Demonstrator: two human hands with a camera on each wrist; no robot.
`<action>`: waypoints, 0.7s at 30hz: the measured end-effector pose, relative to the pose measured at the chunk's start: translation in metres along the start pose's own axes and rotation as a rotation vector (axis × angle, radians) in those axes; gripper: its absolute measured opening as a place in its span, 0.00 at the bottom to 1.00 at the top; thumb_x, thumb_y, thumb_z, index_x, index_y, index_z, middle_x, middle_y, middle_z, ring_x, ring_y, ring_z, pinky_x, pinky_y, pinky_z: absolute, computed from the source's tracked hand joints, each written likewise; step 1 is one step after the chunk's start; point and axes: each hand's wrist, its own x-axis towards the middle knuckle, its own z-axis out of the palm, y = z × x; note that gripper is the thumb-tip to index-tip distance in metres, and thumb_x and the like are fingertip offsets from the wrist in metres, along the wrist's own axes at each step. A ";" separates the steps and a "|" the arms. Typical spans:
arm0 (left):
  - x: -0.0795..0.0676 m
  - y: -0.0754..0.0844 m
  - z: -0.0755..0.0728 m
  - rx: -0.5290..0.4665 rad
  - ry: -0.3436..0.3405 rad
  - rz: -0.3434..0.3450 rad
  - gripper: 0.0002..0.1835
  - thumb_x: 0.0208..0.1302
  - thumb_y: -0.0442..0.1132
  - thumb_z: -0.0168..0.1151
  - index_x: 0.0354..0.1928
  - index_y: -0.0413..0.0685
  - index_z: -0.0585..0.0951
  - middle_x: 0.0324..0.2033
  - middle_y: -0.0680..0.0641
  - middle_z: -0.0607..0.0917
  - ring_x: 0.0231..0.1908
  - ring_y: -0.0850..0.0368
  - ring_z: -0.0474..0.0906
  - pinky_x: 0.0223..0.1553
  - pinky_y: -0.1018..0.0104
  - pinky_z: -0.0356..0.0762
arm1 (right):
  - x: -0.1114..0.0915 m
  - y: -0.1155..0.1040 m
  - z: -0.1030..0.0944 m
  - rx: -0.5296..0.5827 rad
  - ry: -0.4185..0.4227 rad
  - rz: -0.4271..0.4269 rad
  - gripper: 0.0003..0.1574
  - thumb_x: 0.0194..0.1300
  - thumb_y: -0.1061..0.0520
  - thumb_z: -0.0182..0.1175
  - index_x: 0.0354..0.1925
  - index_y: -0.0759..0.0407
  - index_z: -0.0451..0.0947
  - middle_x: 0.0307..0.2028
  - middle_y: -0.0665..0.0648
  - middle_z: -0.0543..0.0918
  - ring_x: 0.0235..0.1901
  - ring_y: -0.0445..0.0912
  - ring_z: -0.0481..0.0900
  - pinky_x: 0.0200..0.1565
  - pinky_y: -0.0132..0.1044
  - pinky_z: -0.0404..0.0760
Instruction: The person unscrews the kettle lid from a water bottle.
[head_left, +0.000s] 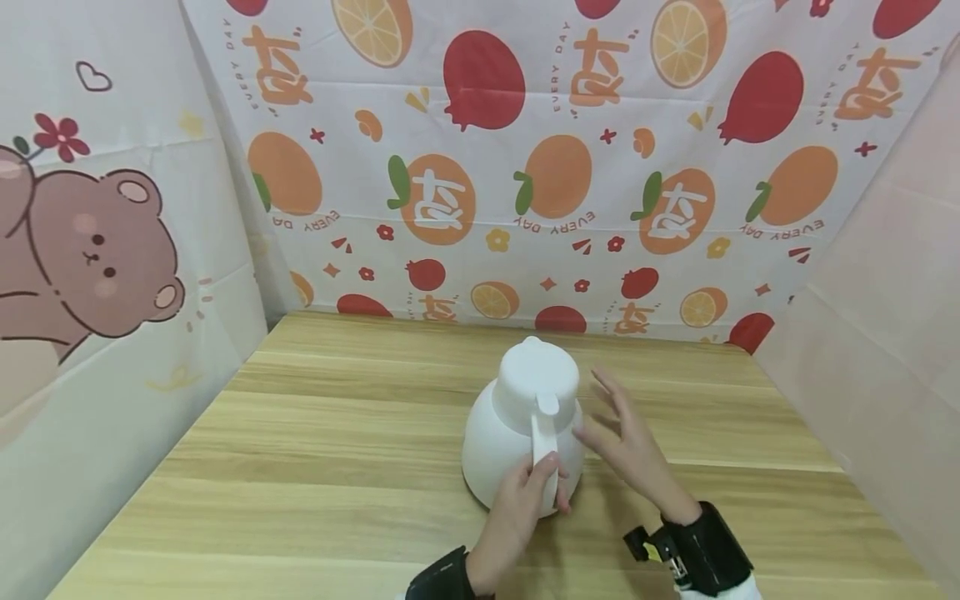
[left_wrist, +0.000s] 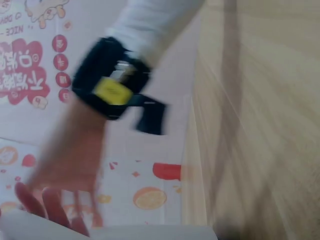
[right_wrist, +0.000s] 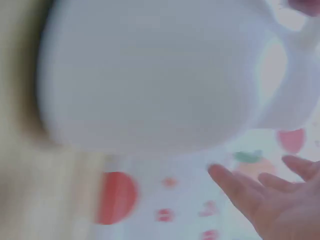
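A white jug (head_left: 487, 454) with a rounded body, a lid and a side handle stands on the wooden table, its handle facing the person. The left hand (head_left: 517, 500) grips the lower part of that handle; its fingertips also show in the left wrist view, curled at the white handle (left_wrist: 30, 226). Beside the jug's right side, the right hand (head_left: 626, 437) is held up with its fingers spread, close to the body. In the right wrist view the jug (right_wrist: 150, 80) fills the upper part, and the right hand (right_wrist: 270, 200) shows extended fingers holding nothing.
The light wood table (head_left: 315, 467) runs to a fruit-print cloth (head_left: 480, 192) at the back. A cloth with a bear print (head_left: 105, 250) hangs on the left, and a pale cloth (head_left: 885, 333) on the right. Each wrist wears a black strap (head_left: 708, 550).
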 end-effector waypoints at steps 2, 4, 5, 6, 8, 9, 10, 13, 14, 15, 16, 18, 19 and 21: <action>0.004 0.001 0.000 -0.050 -0.001 -0.007 0.22 0.71 0.44 0.46 0.39 0.26 0.75 0.28 0.15 0.78 0.22 0.63 0.75 0.31 0.71 0.77 | 0.008 -0.016 -0.001 -0.040 0.041 -0.088 0.40 0.59 0.62 0.61 0.68 0.63 0.59 0.72 0.72 0.54 0.68 0.69 0.54 0.56 0.71 0.68; 0.007 0.001 0.001 -0.099 -0.009 -0.002 0.21 0.71 0.43 0.46 0.42 0.26 0.73 0.29 0.14 0.78 0.21 0.64 0.75 0.28 0.71 0.79 | 0.015 -0.031 0.002 -0.119 0.064 -0.173 0.35 0.58 0.60 0.62 0.63 0.63 0.67 0.71 0.71 0.57 0.69 0.67 0.55 0.57 0.71 0.67; 0.008 0.001 0.002 -0.122 -0.013 -0.001 0.21 0.72 0.43 0.45 0.42 0.26 0.73 0.27 0.15 0.77 0.19 0.65 0.74 0.26 0.72 0.78 | 0.018 -0.038 0.006 -0.178 0.077 -0.206 0.33 0.57 0.58 0.64 0.61 0.62 0.70 0.70 0.71 0.61 0.68 0.66 0.56 0.57 0.71 0.68; 0.009 0.001 0.003 -0.134 -0.015 0.001 0.21 0.72 0.44 0.44 0.42 0.26 0.72 0.22 0.19 0.77 0.17 0.65 0.72 0.23 0.73 0.76 | 0.021 -0.044 0.010 -0.233 0.091 -0.229 0.32 0.56 0.56 0.65 0.59 0.62 0.73 0.68 0.70 0.65 0.67 0.65 0.61 0.57 0.70 0.69; 0.011 0.000 0.005 -0.143 -0.014 0.008 0.22 0.73 0.43 0.43 0.39 0.23 0.71 0.13 0.31 0.74 0.13 0.67 0.67 0.18 0.75 0.70 | 0.025 -0.053 0.017 -0.349 0.124 -0.250 0.32 0.53 0.50 0.68 0.56 0.60 0.76 0.65 0.69 0.72 0.65 0.62 0.66 0.56 0.67 0.71; 0.012 0.000 0.006 -0.145 -0.012 0.012 0.23 0.73 0.43 0.43 0.37 0.22 0.71 0.10 0.38 0.71 0.11 0.67 0.64 0.15 0.76 0.66 | 0.026 -0.056 0.020 -0.391 0.140 -0.249 0.33 0.52 0.48 0.68 0.55 0.60 0.77 0.63 0.68 0.74 0.64 0.61 0.68 0.56 0.66 0.72; 0.013 0.000 0.007 -0.147 -0.011 0.013 0.23 0.73 0.42 0.43 0.35 0.21 0.70 0.08 0.45 0.68 0.10 0.68 0.61 0.14 0.76 0.62 | 0.027 -0.059 0.023 -0.426 0.160 -0.245 0.33 0.51 0.46 0.68 0.53 0.60 0.79 0.61 0.68 0.76 0.63 0.61 0.70 0.56 0.64 0.74; 0.015 -0.002 0.010 -0.160 -0.015 0.021 0.24 0.72 0.40 0.42 0.33 0.17 0.67 0.10 0.54 0.62 0.10 0.69 0.56 0.13 0.78 0.57 | 0.029 -0.063 0.027 -0.468 0.216 -0.230 0.31 0.50 0.46 0.69 0.50 0.61 0.81 0.58 0.66 0.80 0.60 0.59 0.74 0.55 0.61 0.77; 0.015 -0.002 0.010 -0.168 -0.018 0.022 0.25 0.73 0.41 0.42 0.32 0.16 0.67 0.10 0.55 0.62 0.10 0.69 0.56 0.13 0.78 0.56 | 0.030 -0.064 0.027 -0.473 0.228 -0.228 0.30 0.50 0.47 0.69 0.49 0.61 0.81 0.58 0.66 0.80 0.60 0.59 0.74 0.54 0.60 0.78; 0.016 -0.003 0.011 -0.173 -0.018 0.022 0.25 0.73 0.41 0.42 0.32 0.16 0.66 0.11 0.55 0.62 0.10 0.69 0.56 0.13 0.79 0.56 | 0.030 -0.064 0.027 -0.471 0.237 -0.226 0.29 0.50 0.48 0.69 0.49 0.61 0.82 0.57 0.66 0.81 0.59 0.59 0.75 0.53 0.60 0.78; 0.016 -0.003 0.011 -0.175 -0.017 0.021 0.26 0.73 0.42 0.42 0.32 0.17 0.66 0.12 0.54 0.63 0.11 0.69 0.56 0.14 0.79 0.56 | 0.031 -0.064 0.027 -0.468 0.242 -0.225 0.28 0.50 0.48 0.69 0.48 0.60 0.82 0.57 0.66 0.81 0.59 0.59 0.75 0.53 0.60 0.79; 0.016 -0.004 0.010 -0.173 -0.013 0.021 0.26 0.74 0.44 0.42 0.32 0.19 0.66 0.14 0.54 0.63 0.12 0.69 0.57 0.15 0.79 0.57 | 0.031 -0.063 0.027 -0.464 0.244 -0.230 0.28 0.49 0.49 0.69 0.48 0.60 0.82 0.56 0.66 0.82 0.59 0.59 0.75 0.52 0.59 0.79; 0.016 -0.004 0.010 -0.172 -0.012 0.022 0.27 0.74 0.45 0.42 0.32 0.19 0.66 0.14 0.53 0.63 0.12 0.69 0.57 0.15 0.79 0.57 | 0.031 -0.062 0.026 -0.463 0.242 -0.234 0.27 0.49 0.49 0.69 0.47 0.60 0.82 0.56 0.66 0.82 0.59 0.59 0.75 0.51 0.59 0.80; 0.016 -0.004 0.010 -0.165 -0.010 0.027 0.28 0.74 0.46 0.42 0.31 0.20 0.66 0.15 0.52 0.64 0.13 0.69 0.57 0.16 0.78 0.57 | 0.031 -0.061 0.025 -0.463 0.239 -0.244 0.28 0.49 0.49 0.70 0.47 0.61 0.83 0.56 0.66 0.82 0.59 0.59 0.75 0.51 0.59 0.80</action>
